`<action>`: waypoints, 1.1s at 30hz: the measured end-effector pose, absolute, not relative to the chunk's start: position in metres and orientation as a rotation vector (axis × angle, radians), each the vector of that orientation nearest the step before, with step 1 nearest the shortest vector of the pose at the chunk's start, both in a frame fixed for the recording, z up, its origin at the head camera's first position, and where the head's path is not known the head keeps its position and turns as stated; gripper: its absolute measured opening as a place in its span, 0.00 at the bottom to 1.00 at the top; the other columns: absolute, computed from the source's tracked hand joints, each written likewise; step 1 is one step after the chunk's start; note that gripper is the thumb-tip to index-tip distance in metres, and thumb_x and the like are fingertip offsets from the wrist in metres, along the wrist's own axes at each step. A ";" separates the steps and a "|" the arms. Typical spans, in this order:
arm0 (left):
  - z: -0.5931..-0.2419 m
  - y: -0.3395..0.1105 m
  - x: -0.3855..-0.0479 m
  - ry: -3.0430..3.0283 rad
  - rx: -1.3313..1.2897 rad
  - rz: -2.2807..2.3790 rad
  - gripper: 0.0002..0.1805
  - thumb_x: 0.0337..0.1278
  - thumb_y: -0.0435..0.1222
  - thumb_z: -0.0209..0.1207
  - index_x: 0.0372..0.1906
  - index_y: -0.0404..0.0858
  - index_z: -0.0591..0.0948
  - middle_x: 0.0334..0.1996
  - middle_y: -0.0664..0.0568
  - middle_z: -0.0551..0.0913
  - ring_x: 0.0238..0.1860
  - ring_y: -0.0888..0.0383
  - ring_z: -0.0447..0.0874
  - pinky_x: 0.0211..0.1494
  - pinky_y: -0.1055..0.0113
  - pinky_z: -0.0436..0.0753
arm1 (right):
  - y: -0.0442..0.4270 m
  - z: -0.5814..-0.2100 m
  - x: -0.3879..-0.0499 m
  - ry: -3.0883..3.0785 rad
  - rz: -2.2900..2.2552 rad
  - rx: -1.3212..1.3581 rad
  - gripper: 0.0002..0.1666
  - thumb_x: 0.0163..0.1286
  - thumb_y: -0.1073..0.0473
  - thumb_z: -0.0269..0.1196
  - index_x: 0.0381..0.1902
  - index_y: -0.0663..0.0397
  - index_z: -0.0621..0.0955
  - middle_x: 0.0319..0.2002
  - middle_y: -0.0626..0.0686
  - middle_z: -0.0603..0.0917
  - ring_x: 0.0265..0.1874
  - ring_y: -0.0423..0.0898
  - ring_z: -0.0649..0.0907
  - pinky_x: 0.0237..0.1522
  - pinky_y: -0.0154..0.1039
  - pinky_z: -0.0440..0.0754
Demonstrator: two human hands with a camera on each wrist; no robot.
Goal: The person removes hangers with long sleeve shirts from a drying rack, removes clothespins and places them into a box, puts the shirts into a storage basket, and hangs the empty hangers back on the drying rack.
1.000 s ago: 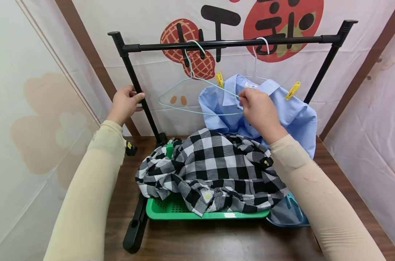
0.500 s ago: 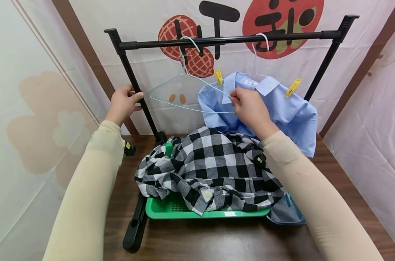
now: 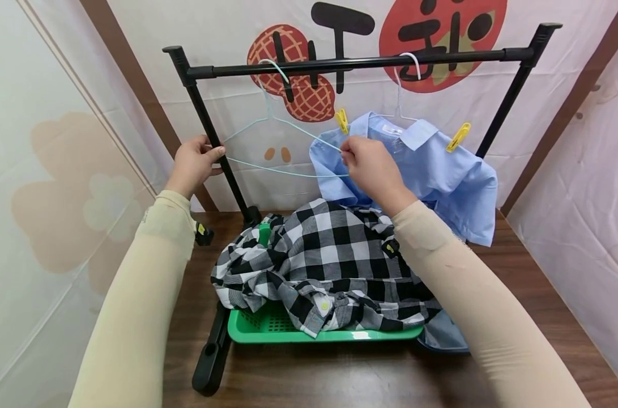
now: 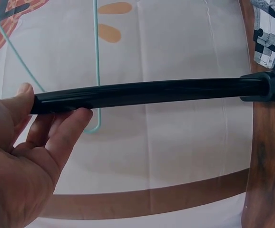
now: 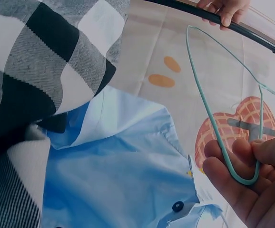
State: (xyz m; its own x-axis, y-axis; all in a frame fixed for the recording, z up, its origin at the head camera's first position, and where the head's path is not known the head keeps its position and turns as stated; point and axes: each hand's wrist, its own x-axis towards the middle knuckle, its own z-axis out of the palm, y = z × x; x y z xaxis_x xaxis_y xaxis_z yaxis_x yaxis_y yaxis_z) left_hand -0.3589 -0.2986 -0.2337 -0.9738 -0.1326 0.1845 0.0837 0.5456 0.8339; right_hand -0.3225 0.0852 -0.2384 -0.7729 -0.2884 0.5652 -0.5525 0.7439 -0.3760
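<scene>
Across a white fabric backdrop (image 3: 212,28), bold black characters (image 3: 344,18) are printed, partly cut off and not readable. At the back edge of the brown wood-grain table (image 3: 288,374), a black tubular clothes rack (image 3: 339,64) is set, its left upright gripped between the left hand's (image 3: 191,164) thumb and fingers. A thin mint-green hanger (image 4: 97,52), hung on the crossbar, is pinched at its right corner by the right hand (image 3: 372,170). Alongside, a light-blue collared shirt (image 3: 436,164) is hung, its white label (image 3: 392,130) too small to read. Over a green perforated basket (image 3: 359,335), a black-and-white checked shirt (image 3: 334,249) is heaped.
</scene>
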 end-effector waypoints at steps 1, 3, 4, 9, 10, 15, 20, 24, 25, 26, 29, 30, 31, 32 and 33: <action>-0.234 -0.299 -0.359 -2.558 0.037 -1.397 0.25 0.73 0.48 0.58 0.64 0.36 0.76 0.52 0.49 0.78 0.57 0.47 0.83 0.53 0.61 0.85 | 0.084 -0.238 -0.323 -2.463 0.743 0.641 0.11 0.79 0.59 0.59 0.51 0.56 0.84 0.47 0.54 0.88 0.45 0.48 0.86 0.52 0.46 0.84; -0.234 -0.299 -0.358 -2.557 0.035 -1.400 0.25 0.73 0.48 0.58 0.64 0.36 0.76 0.52 0.48 0.78 0.57 0.47 0.83 0.54 0.61 0.85 | 0.082 -0.239 -0.324 -2.463 0.748 0.651 0.11 0.79 0.60 0.58 0.51 0.56 0.84 0.47 0.54 0.88 0.45 0.48 0.86 0.52 0.46 0.84; -0.234 -0.300 -0.358 -2.556 0.035 -1.402 0.24 0.73 0.47 0.57 0.64 0.36 0.76 0.52 0.48 0.78 0.57 0.47 0.83 0.54 0.61 0.85 | 0.081 -0.239 -0.324 -2.463 0.745 0.659 0.11 0.79 0.60 0.58 0.52 0.56 0.84 0.47 0.54 0.88 0.45 0.48 0.86 0.52 0.46 0.84; -0.236 -0.300 -0.357 -2.558 0.038 -1.379 0.23 0.75 0.46 0.57 0.64 0.36 0.76 0.50 0.48 0.77 0.57 0.48 0.83 0.55 0.60 0.85 | 0.079 -0.240 -0.324 -2.462 0.746 0.685 0.12 0.79 0.59 0.58 0.52 0.57 0.84 0.44 0.53 0.88 0.41 0.47 0.85 0.49 0.46 0.84; -0.237 -0.300 -0.357 -2.561 0.035 -1.372 0.23 0.75 0.47 0.56 0.64 0.36 0.76 0.50 0.48 0.77 0.57 0.48 0.82 0.55 0.60 0.85 | 0.079 -0.240 -0.323 -2.466 0.746 0.684 0.12 0.79 0.58 0.58 0.52 0.56 0.83 0.43 0.53 0.87 0.40 0.47 0.85 0.48 0.46 0.84; -0.239 -0.298 -0.358 -2.571 0.029 -1.337 0.22 0.75 0.48 0.56 0.62 0.37 0.76 0.48 0.49 0.75 0.57 0.49 0.82 0.55 0.60 0.85 | 0.082 -0.240 -0.320 -2.500 0.755 0.671 0.13 0.80 0.56 0.57 0.55 0.55 0.82 0.42 0.52 0.87 0.36 0.46 0.83 0.42 0.45 0.83; -0.240 -0.297 -0.359 -2.570 0.031 -1.335 0.23 0.75 0.48 0.55 0.62 0.36 0.76 0.47 0.50 0.75 0.57 0.49 0.81 0.56 0.60 0.85 | 0.085 -0.238 -0.316 -2.538 0.751 0.654 0.16 0.80 0.53 0.57 0.58 0.52 0.81 0.39 0.50 0.85 0.32 0.46 0.81 0.36 0.45 0.80; -0.240 -0.298 -0.358 -2.572 0.034 -1.337 0.22 0.76 0.47 0.56 0.62 0.36 0.76 0.48 0.50 0.75 0.57 0.48 0.81 0.56 0.59 0.85 | 0.086 -0.236 -0.314 -2.540 0.747 0.649 0.16 0.80 0.52 0.57 0.59 0.51 0.80 0.40 0.51 0.86 0.33 0.46 0.81 0.37 0.45 0.80; -0.240 -0.298 -0.359 -2.571 0.035 -1.340 0.22 0.76 0.47 0.56 0.62 0.35 0.76 0.48 0.50 0.75 0.57 0.48 0.82 0.56 0.59 0.85 | 0.086 -0.235 -0.313 -2.545 0.746 0.645 0.17 0.80 0.52 0.57 0.59 0.51 0.80 0.40 0.51 0.86 0.34 0.46 0.82 0.38 0.45 0.81; -0.240 -0.298 -0.359 -2.572 0.035 -1.340 0.22 0.76 0.47 0.56 0.62 0.35 0.76 0.48 0.49 0.75 0.57 0.48 0.82 0.56 0.60 0.85 | 0.087 -0.234 -0.312 -2.552 0.747 0.641 0.17 0.81 0.52 0.56 0.60 0.51 0.80 0.41 0.51 0.86 0.35 0.46 0.82 0.39 0.46 0.82; -0.241 -0.298 -0.360 -2.578 0.037 -1.336 0.21 0.75 0.47 0.56 0.60 0.35 0.77 0.48 0.49 0.76 0.57 0.49 0.82 0.55 0.61 0.85 | 0.090 -0.231 -0.310 -2.565 0.748 0.628 0.18 0.80 0.51 0.57 0.61 0.51 0.79 0.44 0.52 0.87 0.37 0.47 0.84 0.42 0.47 0.83; -0.241 -0.298 -0.360 -2.579 0.035 -1.333 0.21 0.75 0.47 0.56 0.59 0.35 0.77 0.47 0.48 0.76 0.57 0.49 0.82 0.55 0.61 0.86 | 0.091 -0.230 -0.310 -2.574 0.745 0.622 0.18 0.80 0.50 0.56 0.61 0.51 0.79 0.44 0.52 0.87 0.37 0.47 0.84 0.42 0.47 0.83; -0.242 -0.298 -0.361 -2.578 0.028 -1.330 0.20 0.75 0.47 0.56 0.58 0.35 0.77 0.47 0.48 0.76 0.57 0.48 0.82 0.54 0.61 0.86 | 0.093 -0.230 -0.310 -2.571 0.739 0.621 0.18 0.80 0.50 0.57 0.61 0.51 0.79 0.44 0.52 0.87 0.37 0.47 0.84 0.42 0.47 0.83; -0.242 -0.298 -0.361 -2.578 0.022 -1.325 0.20 0.75 0.47 0.56 0.57 0.35 0.77 0.47 0.47 0.76 0.56 0.48 0.83 0.54 0.61 0.86 | 0.094 -0.230 -0.309 -2.567 0.734 0.622 0.18 0.80 0.50 0.57 0.61 0.51 0.79 0.44 0.52 0.87 0.37 0.47 0.84 0.42 0.47 0.83; -0.243 -0.298 -0.360 -2.578 0.017 -1.321 0.20 0.75 0.47 0.56 0.56 0.35 0.77 0.47 0.47 0.77 0.57 0.48 0.83 0.54 0.61 0.86 | 0.095 -0.230 -0.309 -2.562 0.733 0.624 0.18 0.80 0.50 0.57 0.61 0.51 0.79 0.44 0.52 0.88 0.37 0.47 0.84 0.42 0.47 0.83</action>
